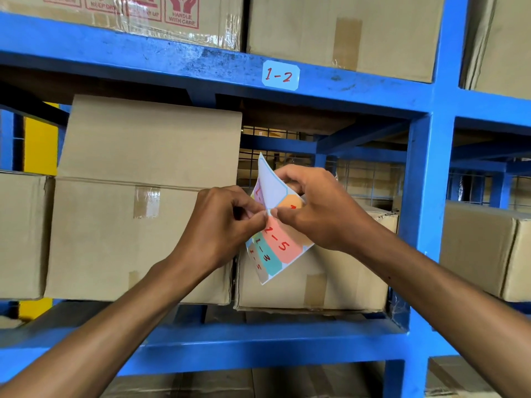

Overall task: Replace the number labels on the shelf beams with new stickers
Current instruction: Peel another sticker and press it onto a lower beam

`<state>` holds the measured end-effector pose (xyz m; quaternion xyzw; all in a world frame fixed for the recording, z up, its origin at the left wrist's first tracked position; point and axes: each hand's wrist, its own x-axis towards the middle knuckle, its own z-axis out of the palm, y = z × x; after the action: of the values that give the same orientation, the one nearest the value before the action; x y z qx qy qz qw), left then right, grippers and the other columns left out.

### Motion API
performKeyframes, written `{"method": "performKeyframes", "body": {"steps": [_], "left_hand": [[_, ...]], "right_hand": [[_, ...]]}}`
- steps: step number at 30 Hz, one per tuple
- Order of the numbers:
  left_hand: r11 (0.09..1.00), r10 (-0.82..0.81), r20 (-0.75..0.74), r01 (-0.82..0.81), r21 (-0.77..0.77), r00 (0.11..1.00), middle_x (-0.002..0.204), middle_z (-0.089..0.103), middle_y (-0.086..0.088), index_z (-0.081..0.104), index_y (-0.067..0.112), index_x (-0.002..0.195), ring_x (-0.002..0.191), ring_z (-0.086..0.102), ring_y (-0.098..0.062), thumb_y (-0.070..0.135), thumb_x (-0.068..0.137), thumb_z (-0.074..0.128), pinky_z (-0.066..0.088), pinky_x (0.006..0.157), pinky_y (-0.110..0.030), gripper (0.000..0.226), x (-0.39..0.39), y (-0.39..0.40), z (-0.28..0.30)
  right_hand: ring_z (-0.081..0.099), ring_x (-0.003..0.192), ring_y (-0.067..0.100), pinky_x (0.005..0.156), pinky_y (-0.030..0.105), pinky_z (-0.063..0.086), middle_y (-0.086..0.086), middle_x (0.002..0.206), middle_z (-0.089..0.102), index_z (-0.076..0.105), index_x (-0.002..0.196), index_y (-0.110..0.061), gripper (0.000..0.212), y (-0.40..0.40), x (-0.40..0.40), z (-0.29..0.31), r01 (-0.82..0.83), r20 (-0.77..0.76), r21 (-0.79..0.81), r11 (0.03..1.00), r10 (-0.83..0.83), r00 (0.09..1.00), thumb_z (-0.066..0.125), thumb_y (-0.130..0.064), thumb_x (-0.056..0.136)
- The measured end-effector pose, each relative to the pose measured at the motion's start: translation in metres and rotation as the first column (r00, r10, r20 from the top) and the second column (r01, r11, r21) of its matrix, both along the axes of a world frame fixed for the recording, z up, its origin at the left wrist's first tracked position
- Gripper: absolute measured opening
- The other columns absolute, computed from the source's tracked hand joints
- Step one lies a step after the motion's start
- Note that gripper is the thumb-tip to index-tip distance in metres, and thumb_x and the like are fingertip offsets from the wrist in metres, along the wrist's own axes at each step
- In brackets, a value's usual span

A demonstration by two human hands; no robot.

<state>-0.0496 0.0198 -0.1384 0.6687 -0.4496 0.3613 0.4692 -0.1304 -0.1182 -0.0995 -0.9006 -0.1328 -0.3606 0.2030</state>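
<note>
Blue shelf beam (201,64) label (280,75) "1-2"; sticker sheet (275,239) "2-5", "1-3".

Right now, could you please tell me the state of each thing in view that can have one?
Sticker sheet: held up in front of the boxes, bent, top corner curled up.
Left hand: pinching the sheet's edge.
Right hand: gripping the sheet, thumb meeting the left fingers.
Label 1-2: stuck on the upper beam, flat.
Box with tape: closed, taped shut.
</note>
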Motion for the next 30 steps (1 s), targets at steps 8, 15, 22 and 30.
{"method": "performKeyframes", "body": {"steps": [8, 15, 22, 30], "left_hand": [[0.997, -0.012, -0.007, 0.011, -0.074, 1.000, 0.065, 0.060, 0.010, 0.073, 0.004, 0.073, 0.058, 0.057, 0.002, 0.010, 0.075, 0.074, 0.040, 0.051, -0.007, 0.007, 0.005, 0.000, -0.005], [0.996, -0.003, -0.025, 0.001, -0.087, 1.000, 0.067, 0.064, 0.000, 0.072, 0.005, 0.073, 0.060, 0.054, -0.006, 0.008, 0.074, 0.073, 0.042, 0.053, -0.011, 0.003, 0.010, 0.001, -0.010], [0.999, -0.005, 0.015, 0.006, -0.048, 1.000, 0.070, 0.065, 0.001, 0.075, 0.007, 0.081, 0.065, 0.057, -0.007, 0.010, 0.074, 0.075, 0.044, 0.056, -0.014, 0.008, 0.006, 0.006, -0.010], [1.000, 0.014, 0.034, -0.013, -0.020, 0.999, 0.067, 0.064, 0.000, 0.076, 0.005, 0.080, 0.063, 0.056, -0.006, 0.009, 0.074, 0.075, 0.040, 0.052, -0.010, 0.007, 0.002, 0.008, -0.006]], "right_hand": [[0.064, 0.103, 0.024, 0.077, 0.041, 0.060, -0.002, 0.111, 0.058, 0.055, 0.114, -0.017, 0.032, 0.002, 0.003, -0.001, -0.044, -0.018, 0.048, 0.998, 0.044, 0.999, 0.064, -0.009, 0.085], [0.066, 0.101, 0.021, 0.073, 0.039, 0.061, -0.001, 0.111, 0.060, 0.052, 0.106, -0.027, 0.029, -0.001, 0.006, -0.002, -0.059, -0.076, 0.131, 0.990, 0.069, 0.995, 0.066, -0.012, 0.085], [0.067, 0.097, 0.021, 0.070, 0.036, 0.062, -0.001, 0.111, 0.061, 0.051, 0.106, -0.030, 0.032, 0.000, 0.004, -0.003, -0.065, -0.092, 0.142, 0.988, 0.078, 0.993, 0.066, -0.012, 0.084], [0.069, 0.092, 0.020, 0.067, 0.028, 0.061, 0.000, 0.104, 0.065, 0.058, 0.100, -0.019, 0.022, -0.001, 0.003, -0.003, -0.059, -0.080, 0.120, 0.991, 0.069, 0.994, 0.067, -0.009, 0.083]]}}
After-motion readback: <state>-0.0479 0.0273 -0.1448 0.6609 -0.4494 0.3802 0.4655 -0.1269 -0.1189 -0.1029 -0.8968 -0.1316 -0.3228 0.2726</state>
